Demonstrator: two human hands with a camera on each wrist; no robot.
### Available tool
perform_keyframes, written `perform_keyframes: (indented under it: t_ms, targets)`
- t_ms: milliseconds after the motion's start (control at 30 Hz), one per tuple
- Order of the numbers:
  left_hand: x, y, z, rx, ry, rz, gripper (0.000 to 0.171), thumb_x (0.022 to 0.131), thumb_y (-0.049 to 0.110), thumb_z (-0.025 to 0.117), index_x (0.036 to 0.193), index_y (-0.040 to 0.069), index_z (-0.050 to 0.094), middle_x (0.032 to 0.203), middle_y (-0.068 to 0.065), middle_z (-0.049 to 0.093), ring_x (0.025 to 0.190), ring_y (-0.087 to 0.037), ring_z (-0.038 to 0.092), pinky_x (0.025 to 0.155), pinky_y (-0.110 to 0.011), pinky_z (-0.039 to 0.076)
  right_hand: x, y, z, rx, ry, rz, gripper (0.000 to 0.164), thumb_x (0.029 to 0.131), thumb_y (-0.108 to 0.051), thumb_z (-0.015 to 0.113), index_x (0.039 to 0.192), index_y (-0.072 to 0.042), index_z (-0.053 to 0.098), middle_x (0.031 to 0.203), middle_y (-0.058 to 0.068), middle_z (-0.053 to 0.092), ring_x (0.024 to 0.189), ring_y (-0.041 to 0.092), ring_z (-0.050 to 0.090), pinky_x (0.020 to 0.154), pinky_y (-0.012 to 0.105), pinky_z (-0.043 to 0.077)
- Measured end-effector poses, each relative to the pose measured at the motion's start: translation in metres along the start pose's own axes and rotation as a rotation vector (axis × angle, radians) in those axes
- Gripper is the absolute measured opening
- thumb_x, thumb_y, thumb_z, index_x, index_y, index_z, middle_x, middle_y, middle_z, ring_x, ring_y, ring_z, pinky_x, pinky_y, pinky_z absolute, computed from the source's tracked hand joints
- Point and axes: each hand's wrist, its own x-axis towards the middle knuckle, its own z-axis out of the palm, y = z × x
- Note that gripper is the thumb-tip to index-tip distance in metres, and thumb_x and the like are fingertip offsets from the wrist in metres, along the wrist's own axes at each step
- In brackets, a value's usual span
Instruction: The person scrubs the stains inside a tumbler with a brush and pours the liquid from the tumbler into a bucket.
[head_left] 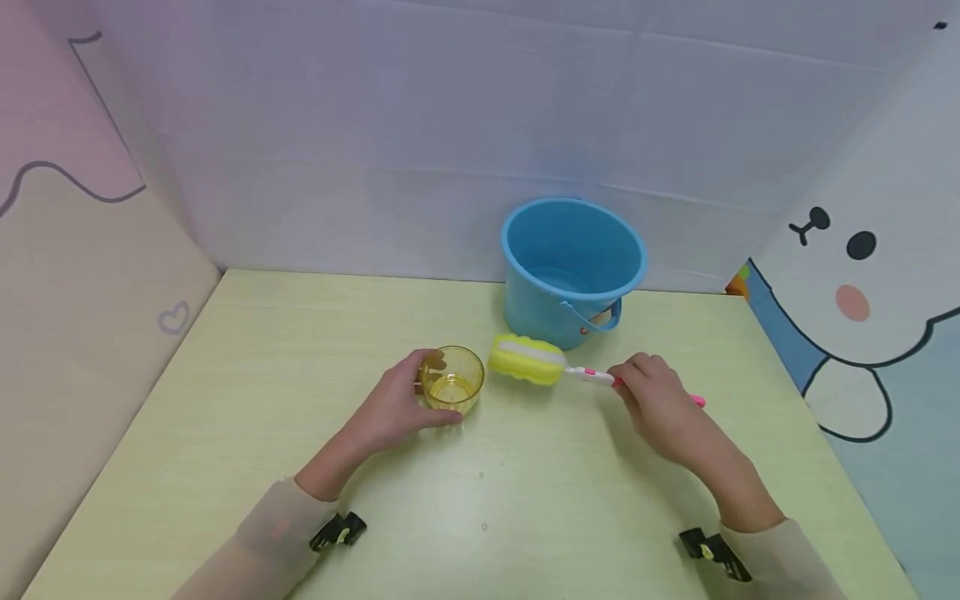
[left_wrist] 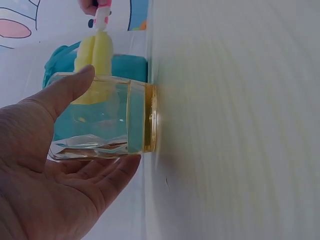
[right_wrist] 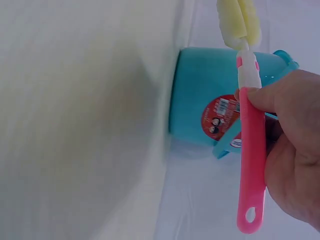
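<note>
An amber glass cup (head_left: 453,385) stands upright on the table, its mouth facing up. My left hand (head_left: 401,406) holds it round the side, thumb at the near side and fingers at the far side. In the left wrist view, the thumb lies along the clear wall of the glass cup (left_wrist: 100,117), whose base is at the tabletop. My right hand (head_left: 660,406) grips a bottle brush by its pink handle (right_wrist: 252,155). The brush's yellow and white sponge head (head_left: 527,359) points left, above the table and just right of the cup.
A blue bucket (head_left: 528,304) with its handle hanging down stands behind the sponge head, near the back wall. It bears a red label (right_wrist: 216,120). White cloth (head_left: 360,150) hangs behind the pale wooden table (head_left: 300,333), and printed cartoon panels flank it.
</note>
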Motion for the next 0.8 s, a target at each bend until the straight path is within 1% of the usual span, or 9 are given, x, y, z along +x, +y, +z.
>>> perform_keyframes:
  t_ms: [133,300,367,567,800]
  targets:
    - [0.0,0.001,0.002,0.0,0.001,0.013,0.092,0.077,0.028,0.099,0.151,0.004,0.049,0.147,-0.01,0.059,0.126,-0.032,0.06,0.106,-0.048,0.053,0.0,-0.002,-0.014,-0.012,0.029,-0.02,0.029,0.094,0.002,0.079,0.122,0.0,0.07,0.109,0.012,0.064,0.101,0.032,0.056,0.084,0.047,0.052]
    - [0.001,0.002,0.003,0.0,-0.004,0.011,0.093,0.077,0.027,0.099,0.151,0.004,0.049,0.148,-0.009,0.058,0.127,-0.031,0.06,0.106,-0.047,0.053,0.003,-0.009,-0.031,-0.044,0.063,-0.066,0.03,0.092,0.001,0.081,0.121,-0.001,0.07,0.11,0.012,0.064,0.101,0.032,0.055,0.082,0.047,0.05]
    - [0.001,0.003,0.004,-0.006,-0.007,0.011,0.093,0.076,0.026,0.099,0.151,0.004,0.049,0.148,-0.009,0.058,0.127,-0.031,0.06,0.107,-0.046,0.053,0.004,-0.012,-0.036,-0.059,0.088,-0.103,0.032,0.09,0.001,0.083,0.12,-0.001,0.07,0.109,0.012,0.064,0.099,0.031,0.055,0.081,0.047,0.05]
    - [0.002,0.004,0.007,-0.021,-0.016,0.025,0.093,0.077,0.026,0.099,0.151,0.003,0.048,0.147,-0.011,0.058,0.126,-0.031,0.061,0.105,-0.047,0.054,0.011,-0.019,-0.047,-0.098,0.179,-0.25,0.035,0.085,0.005,0.086,0.116,-0.002,0.071,0.106,0.01,0.064,0.095,0.028,0.054,0.078,0.046,0.047]
    - [0.003,0.004,0.009,-0.028,-0.022,0.035,0.093,0.076,0.026,0.099,0.151,0.003,0.049,0.147,-0.011,0.059,0.125,-0.03,0.062,0.105,-0.045,0.054,0.02,-0.026,-0.056,-0.145,0.204,-0.329,0.039,0.083,0.005,0.087,0.116,-0.004,0.071,0.105,0.01,0.063,0.095,0.03,0.054,0.077,0.045,0.046]
